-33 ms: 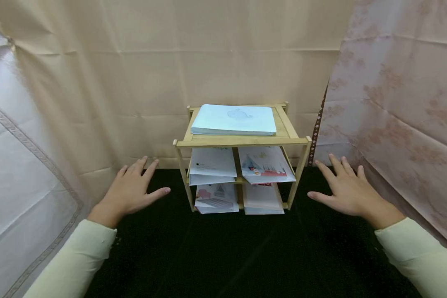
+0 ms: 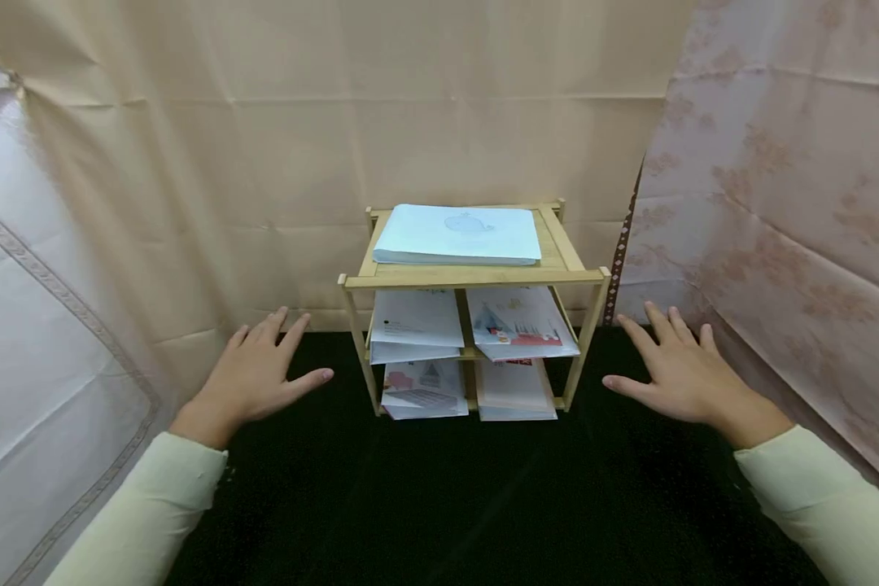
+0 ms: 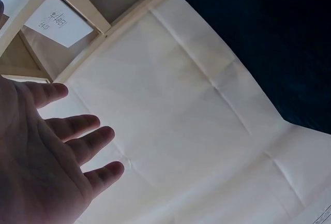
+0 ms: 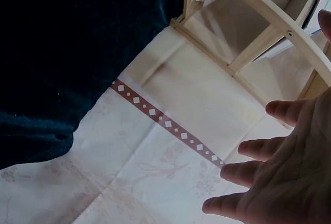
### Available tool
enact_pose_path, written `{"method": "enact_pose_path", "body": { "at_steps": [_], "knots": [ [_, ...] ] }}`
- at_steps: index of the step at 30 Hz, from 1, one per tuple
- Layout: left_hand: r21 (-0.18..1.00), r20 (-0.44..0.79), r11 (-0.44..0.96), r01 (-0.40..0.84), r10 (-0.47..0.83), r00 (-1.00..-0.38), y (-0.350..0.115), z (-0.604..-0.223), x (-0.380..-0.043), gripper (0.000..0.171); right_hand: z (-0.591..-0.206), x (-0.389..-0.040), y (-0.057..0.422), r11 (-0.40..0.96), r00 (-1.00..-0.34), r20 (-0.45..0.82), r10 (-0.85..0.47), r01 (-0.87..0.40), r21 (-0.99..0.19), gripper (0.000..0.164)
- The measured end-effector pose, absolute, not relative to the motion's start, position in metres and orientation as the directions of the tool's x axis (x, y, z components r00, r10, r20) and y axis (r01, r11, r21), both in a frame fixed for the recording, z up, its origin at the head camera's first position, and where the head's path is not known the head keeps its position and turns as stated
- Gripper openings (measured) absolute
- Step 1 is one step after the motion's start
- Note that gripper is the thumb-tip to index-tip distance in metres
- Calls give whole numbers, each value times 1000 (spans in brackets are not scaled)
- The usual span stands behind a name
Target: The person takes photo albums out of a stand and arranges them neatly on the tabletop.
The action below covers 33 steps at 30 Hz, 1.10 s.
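Left of a small wooden rack (image 2: 571, 244), my left hand (image 2: 252, 374) has its fingers spread and holds nothing. On the other side my right hand (image 2: 692, 374) is also spread and bare. A pale blue booklet with a whale drawing (image 2: 425, 236) lies flat on the rack's top. The middle shelf carries a plain white booklet (image 2: 417, 317) and a white one with a printed picture (image 2: 520, 334). Below them are a booklet with a pinkish print (image 2: 425, 387) and a pale booklet (image 2: 513, 395). Both wrist views show an open palm near the rack's side frame.
Dark green cloth (image 2: 469, 505) covers the surface under the rack and hands. A beige curtain (image 2: 264, 146) hangs behind. White cloth (image 2: 37, 325) closes in the left side, and a pink floral cloth (image 2: 798, 187) the right.
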<state>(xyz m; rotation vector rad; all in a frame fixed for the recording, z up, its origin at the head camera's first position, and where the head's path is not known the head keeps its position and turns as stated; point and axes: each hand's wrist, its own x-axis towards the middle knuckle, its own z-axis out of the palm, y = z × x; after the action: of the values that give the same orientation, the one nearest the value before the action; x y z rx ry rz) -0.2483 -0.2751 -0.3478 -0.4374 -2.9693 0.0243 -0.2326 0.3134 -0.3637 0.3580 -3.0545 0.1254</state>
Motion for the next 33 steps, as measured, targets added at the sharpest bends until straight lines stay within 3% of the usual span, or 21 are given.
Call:
{"method": "enact_pose_path", "body": {
  "at_steps": [14,20,27,33],
  "knots": [
    [-27,154,953,302,302,-941,-273,-341,-251,103,-358,-233,312,967,-968,96,-232,-241,-88,105],
    [-1,276,942,337,324,-905,-265,-324,-253,94,-334,-235,304,957,-944,228,-239,-269,-110,98],
    [55,443,912,407,343,-828,-242,-295,-262,80,-301,-243,280,914,-830,483,-279,-383,-131,81],
    [55,465,913,405,336,-819,-221,-274,-269,79,-281,-251,263,909,-792,544,-277,-399,-119,76]
  ]
}}
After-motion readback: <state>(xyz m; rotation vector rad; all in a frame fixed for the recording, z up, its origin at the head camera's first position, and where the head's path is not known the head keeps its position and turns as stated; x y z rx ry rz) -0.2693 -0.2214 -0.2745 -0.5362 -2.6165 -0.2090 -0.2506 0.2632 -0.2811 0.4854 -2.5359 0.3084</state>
